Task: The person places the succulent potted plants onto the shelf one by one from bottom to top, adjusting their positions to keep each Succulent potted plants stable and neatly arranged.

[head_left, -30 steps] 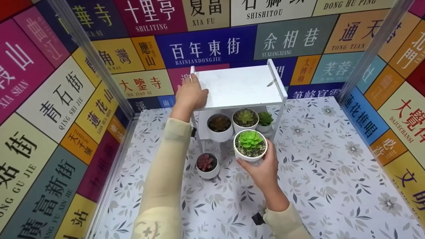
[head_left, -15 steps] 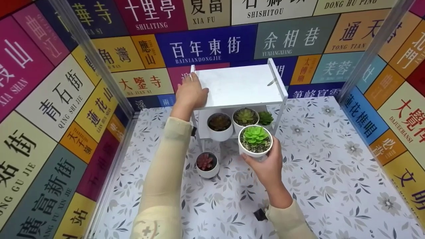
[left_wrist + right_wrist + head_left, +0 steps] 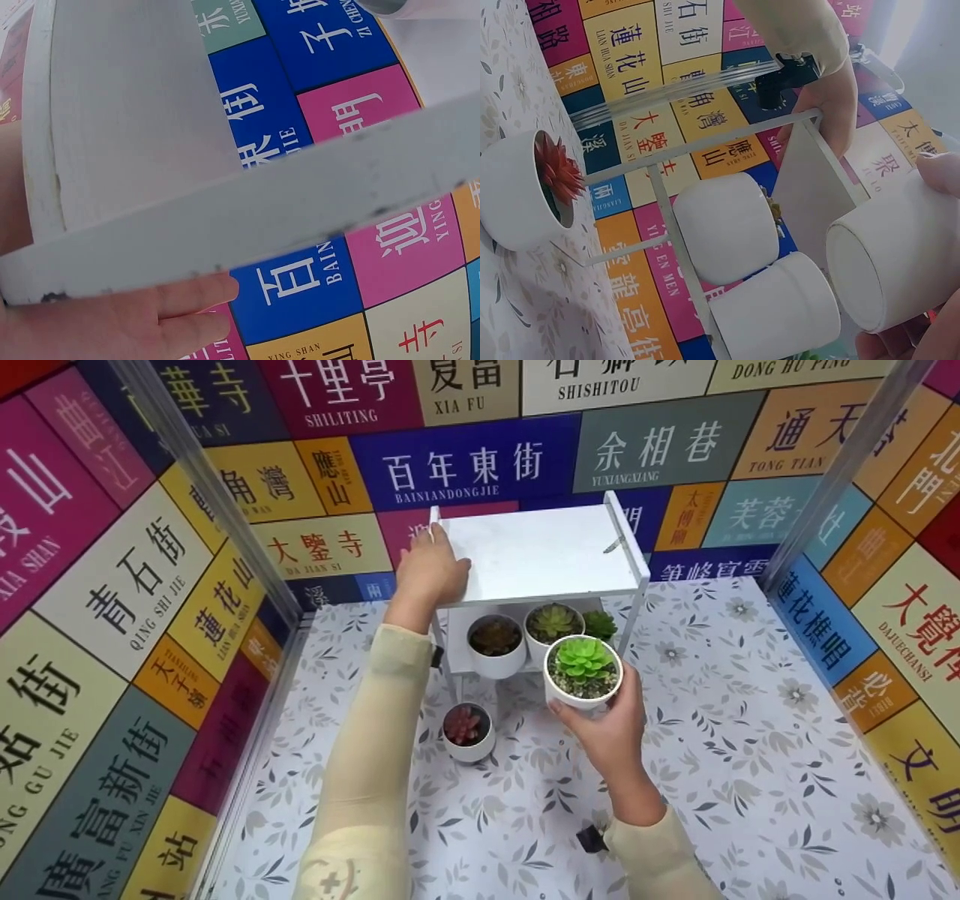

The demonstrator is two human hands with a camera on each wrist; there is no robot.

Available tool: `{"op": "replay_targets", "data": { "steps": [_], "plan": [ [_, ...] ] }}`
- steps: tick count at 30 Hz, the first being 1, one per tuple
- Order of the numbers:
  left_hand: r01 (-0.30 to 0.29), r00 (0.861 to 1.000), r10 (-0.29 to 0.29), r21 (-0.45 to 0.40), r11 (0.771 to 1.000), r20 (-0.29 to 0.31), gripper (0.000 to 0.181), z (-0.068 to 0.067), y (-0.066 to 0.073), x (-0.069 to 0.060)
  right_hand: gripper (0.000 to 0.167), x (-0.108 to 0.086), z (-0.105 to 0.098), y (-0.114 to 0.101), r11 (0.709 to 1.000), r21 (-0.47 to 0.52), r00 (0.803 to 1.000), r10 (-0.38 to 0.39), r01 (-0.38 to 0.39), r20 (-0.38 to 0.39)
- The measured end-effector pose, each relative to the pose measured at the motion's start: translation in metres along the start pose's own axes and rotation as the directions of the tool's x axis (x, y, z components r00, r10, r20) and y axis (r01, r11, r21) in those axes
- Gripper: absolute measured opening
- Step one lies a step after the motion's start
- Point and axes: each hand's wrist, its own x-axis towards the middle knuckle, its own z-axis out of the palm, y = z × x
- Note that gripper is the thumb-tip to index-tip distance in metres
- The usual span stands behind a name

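Observation:
My left hand point(image 3: 433, 572) grips the upper left side of a small white shelf point(image 3: 536, 547); in the left wrist view its fingers point(image 3: 196, 294) lie along the outside of the board. My right hand point(image 3: 613, 731) holds a white potted succulent point(image 3: 583, 660) with bright green leaves, fingers and thumb around the pot. It is raised in front of the shelf's right half, below the top board. In the right wrist view the held pot point(image 3: 900, 247) is tilted, its base showing. Behind it, a brown potted succulent point(image 3: 497, 643) and a pale green one point(image 3: 555, 624) stand on the lower tier.
A dark green potted plant point(image 3: 600, 625) sits at the lower tier's right end, partly hidden by the held pot. On the floral-patterned surface point(image 3: 750, 750), a red potted succulent point(image 3: 466, 727) stands before the shelf's left leg. Sign-covered panels point(image 3: 465, 469) enclose the back and sides.
My right hand has carried the bright green succulent a little to the right and toward the shelf. The left hand stays in place on the shelf.

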Motion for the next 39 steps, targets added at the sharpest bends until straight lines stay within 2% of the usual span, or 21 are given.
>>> {"op": "replay_targets", "data": {
  "steps": [6, 16, 26, 31, 39],
  "plan": [
    [0.002, 1.0, -0.002, 0.017, 1.0, -0.005, 0.085, 0.0, 0.001, 0.0, 0.098, 0.005, -0.002, -0.002, 1.0, 0.019, 1.0, -0.005, 0.005, -0.011],
    [0.006, 1.0, -0.006, 0.009, 1.0, 0.011, 0.085, -0.001, 0.002, 0.0, 0.097, 0.013, -0.004, -0.007, 0.998, 0.018, 0.998, -0.067, 0.067, -0.02],
    [0.006, 1.0, -0.006, 0.007, 1.0, 0.011, 0.085, 0.0, 0.0, 0.0, 0.095, 0.019, -0.009, -0.008, 0.998, -0.023, 0.998, -0.057, 0.056, -0.037],
    [0.006, 1.0, -0.006, 0.014, 1.0, 0.015, 0.086, 0.0, -0.001, 0.001, 0.096, 0.023, -0.011, -0.01, 0.998, -0.003, 0.997, -0.067, 0.067, -0.043],
    [-0.005, 1.0, 0.005, 0.018, 1.0, -0.016, 0.085, 0.0, 0.001, 0.001, 0.096, 0.031, -0.016, -0.014, 0.994, -0.013, 0.991, -0.11, 0.109, -0.07]
  ]
}}
